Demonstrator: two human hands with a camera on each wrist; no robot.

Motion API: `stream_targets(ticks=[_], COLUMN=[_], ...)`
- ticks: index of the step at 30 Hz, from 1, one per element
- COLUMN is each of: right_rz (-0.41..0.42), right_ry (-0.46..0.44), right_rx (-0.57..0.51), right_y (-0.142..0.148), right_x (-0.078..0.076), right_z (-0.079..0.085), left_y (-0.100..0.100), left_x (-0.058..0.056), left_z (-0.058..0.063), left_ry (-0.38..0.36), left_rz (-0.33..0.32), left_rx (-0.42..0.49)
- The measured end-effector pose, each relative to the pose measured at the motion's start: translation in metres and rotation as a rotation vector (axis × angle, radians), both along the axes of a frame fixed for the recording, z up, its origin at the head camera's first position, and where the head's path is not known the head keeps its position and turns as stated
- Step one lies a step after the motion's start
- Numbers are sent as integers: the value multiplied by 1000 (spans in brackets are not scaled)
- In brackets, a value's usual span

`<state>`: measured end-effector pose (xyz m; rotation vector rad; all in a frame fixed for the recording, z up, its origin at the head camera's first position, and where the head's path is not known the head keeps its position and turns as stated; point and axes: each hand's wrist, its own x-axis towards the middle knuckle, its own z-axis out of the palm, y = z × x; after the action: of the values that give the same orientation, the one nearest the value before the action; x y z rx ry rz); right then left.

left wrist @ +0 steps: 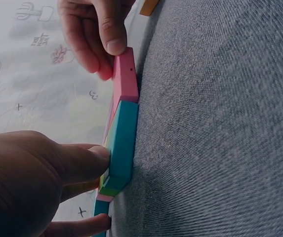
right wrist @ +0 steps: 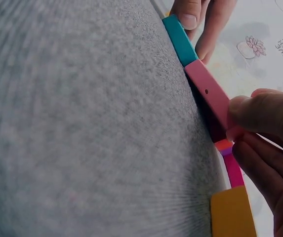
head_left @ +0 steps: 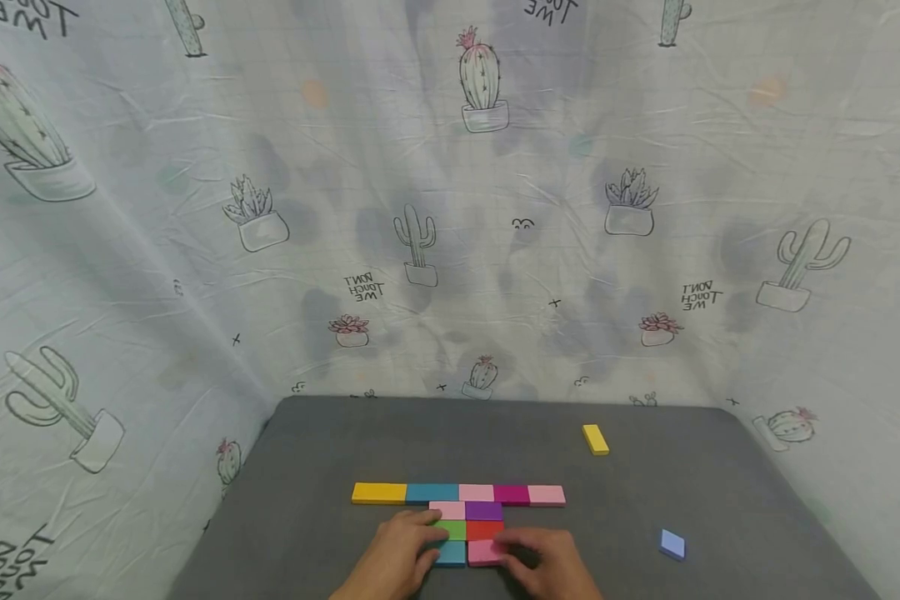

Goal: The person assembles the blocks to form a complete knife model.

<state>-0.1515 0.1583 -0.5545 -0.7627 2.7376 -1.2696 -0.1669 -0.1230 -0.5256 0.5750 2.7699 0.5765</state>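
Observation:
Flat coloured blocks lie in a T shape in the head view. My right hand (head_left: 551, 558) pinches the pink block (head_left: 484, 553) at the stem's lower right corner, thumb on its near side; that block looks slightly tilted in the right wrist view. Beside it lies a teal block (head_left: 451, 554). My left hand (head_left: 397, 550) rests along the stem's left side, fingertips touching the green block (head_left: 455, 530) and thumb against the teal block's end. A red block (head_left: 485, 530) lies behind the pink one, with a purple block (head_left: 483, 511) and light pink block (head_left: 447, 509) further back.
The crossbar holds a yellow block (head_left: 378, 493), a teal block (head_left: 432, 493), a magenta block (head_left: 512, 495) and two light pink ones. Apart, to the right, lie a yellow block (head_left: 596, 439) and a small blue block (head_left: 672, 544). A cactus-print curtain (head_left: 525, 275) surrounds the grey table (head_left: 307, 550).

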Motion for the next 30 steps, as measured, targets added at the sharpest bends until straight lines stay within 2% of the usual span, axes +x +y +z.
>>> stream_targets(ticks=[12,23,30], right_rz=[-3,-14,-12], right_ry=[12,42,15], right_rx=[11,33,42], right_y=[-2,-5,-6], right_x=[-1,-2,-2], right_z=[0,-3,-1], left_y=[2,0,1], left_x=[-1,0,0], left_z=[-1,-2,-2], left_ry=[-19,34,21], left_rz=[30,23,44], left_rx=[-10,9,15])
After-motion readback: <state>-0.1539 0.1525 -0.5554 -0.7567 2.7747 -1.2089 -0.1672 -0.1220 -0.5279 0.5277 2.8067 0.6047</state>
